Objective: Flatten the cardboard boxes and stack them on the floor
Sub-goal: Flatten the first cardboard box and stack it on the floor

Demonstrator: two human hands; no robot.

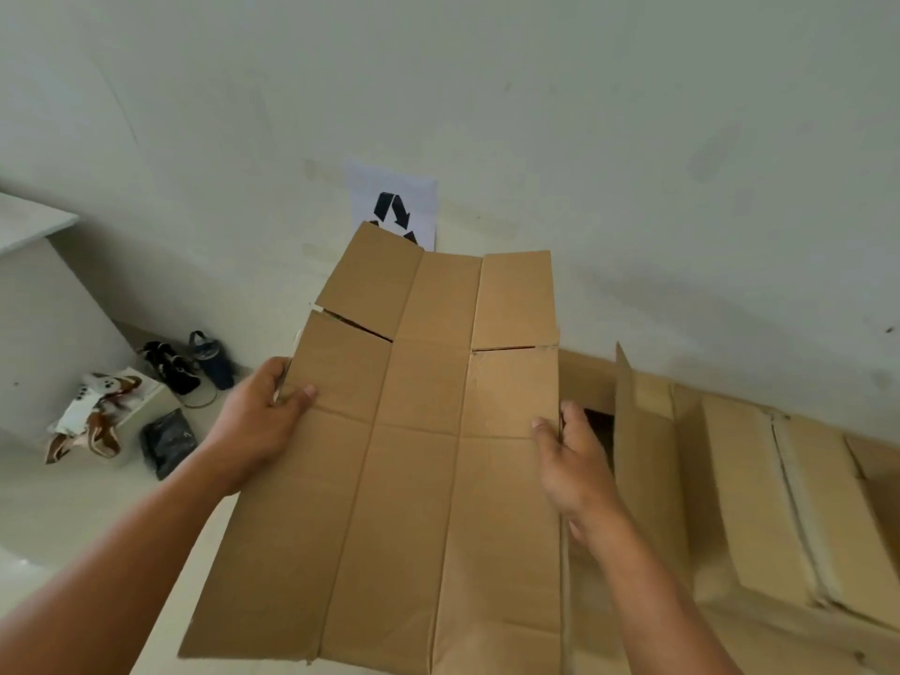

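Flat box (414,455) held in both hands, above the floor (97,518).

It should handle light and stiff across its panels but fold at the creases, so grip the side edges mid-length. Your left hand (258,426) pinches the left edge, thumb on top, fingers curled under; your right hand (570,460) grips the right edge likewise. Beyond, more boxes (759,489) lie at right, with a sign (394,207) on the wall behind.

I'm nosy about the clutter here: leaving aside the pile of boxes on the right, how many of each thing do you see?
Flattened cardboard box: 1
Recycling sign: 1
Dark blue bottle: 1
Black pouch: 1
Patterned bag: 1
White box under the bag: 1
Black bundle, too blurred to name: 1
Total: 7
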